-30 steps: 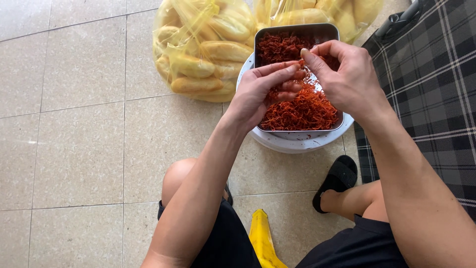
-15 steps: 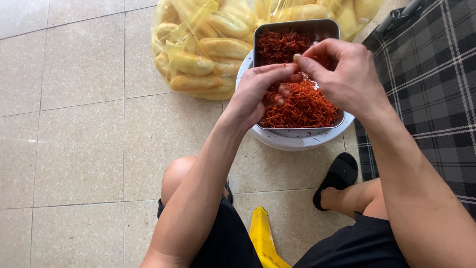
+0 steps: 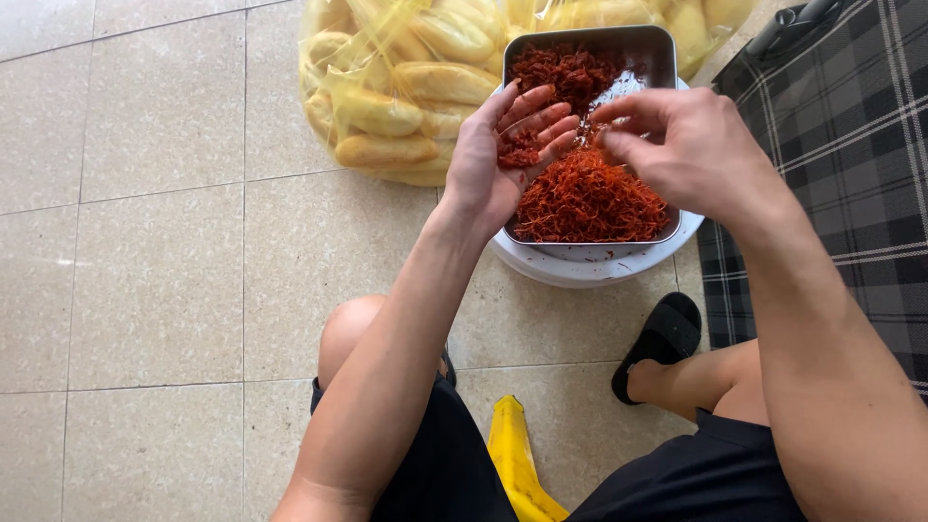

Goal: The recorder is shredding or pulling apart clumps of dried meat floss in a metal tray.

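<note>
On the floor at left I see a clear bag of bread rolls (image 3: 406,106). My left hand (image 3: 503,159) is cupped open, holding a clump of red shredded meat (image 3: 590,193) over the steel tray (image 3: 657,48); my right hand (image 3: 677,145) pinches strands. Most shreds look unsorted.
</note>
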